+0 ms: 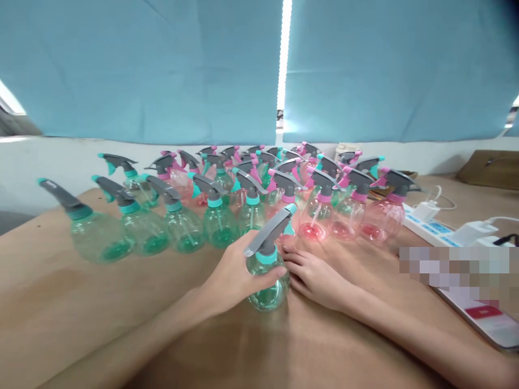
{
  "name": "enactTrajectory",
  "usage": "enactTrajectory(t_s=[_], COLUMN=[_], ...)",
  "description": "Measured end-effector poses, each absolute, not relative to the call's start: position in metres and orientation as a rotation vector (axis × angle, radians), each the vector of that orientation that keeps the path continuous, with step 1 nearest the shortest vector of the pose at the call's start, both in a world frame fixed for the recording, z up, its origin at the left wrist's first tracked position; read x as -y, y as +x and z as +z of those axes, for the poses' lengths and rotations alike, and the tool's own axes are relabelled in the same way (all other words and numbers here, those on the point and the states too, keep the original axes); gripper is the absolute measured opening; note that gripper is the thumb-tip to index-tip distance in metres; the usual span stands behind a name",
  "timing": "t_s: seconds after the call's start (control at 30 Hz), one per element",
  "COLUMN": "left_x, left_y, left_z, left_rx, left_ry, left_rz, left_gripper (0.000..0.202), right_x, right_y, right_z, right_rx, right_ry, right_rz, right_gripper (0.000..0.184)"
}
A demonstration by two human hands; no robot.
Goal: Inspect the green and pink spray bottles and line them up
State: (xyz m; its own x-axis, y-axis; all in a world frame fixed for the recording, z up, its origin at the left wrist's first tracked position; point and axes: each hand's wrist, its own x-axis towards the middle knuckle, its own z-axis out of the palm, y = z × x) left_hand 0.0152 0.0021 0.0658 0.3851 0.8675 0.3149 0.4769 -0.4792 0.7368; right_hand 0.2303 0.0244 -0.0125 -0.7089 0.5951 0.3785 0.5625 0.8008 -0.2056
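My left hand (233, 278) is wrapped round a clear green spray bottle (268, 281) with a grey trigger head and teal collar, standing upright on the brown table (60, 302). My right hand (314, 275) lies just right of that bottle with fingers stretched out flat towards it, holding nothing. Behind them stand several more spray bottles: green ones (182, 227) on the left, pink ones (348, 213) on the right.
A white power strip (430, 227) with plugged-in adapters and cables lies at the right. A white device (490, 319) rests near the right edge below a blurred patch. Blue blinds (162, 70) cover the window behind. A brown object (490, 167) sits far right.
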Motion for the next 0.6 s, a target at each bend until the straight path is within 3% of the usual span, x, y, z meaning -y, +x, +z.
enactTrajectory(t_s=[0.3, 0.6], left_x=[0.032, 0.077], left_y=[-0.036, -0.138], left_z=[0.067, 0.074], left_rx=[-1.249, -1.56], left_ry=[2.0, 2.007], left_rz=[0.956, 1.07], left_gripper=[0.028, 0.033], right_x=[-0.023, -0.017], right_y=[0.203, 0.104], right_z=[0.007, 0.051], right_rx=[2.708, 2.729], right_ry=[-0.99, -0.897], right_rz=[-0.043, 0.06], right_gripper=[0.027, 0.025])
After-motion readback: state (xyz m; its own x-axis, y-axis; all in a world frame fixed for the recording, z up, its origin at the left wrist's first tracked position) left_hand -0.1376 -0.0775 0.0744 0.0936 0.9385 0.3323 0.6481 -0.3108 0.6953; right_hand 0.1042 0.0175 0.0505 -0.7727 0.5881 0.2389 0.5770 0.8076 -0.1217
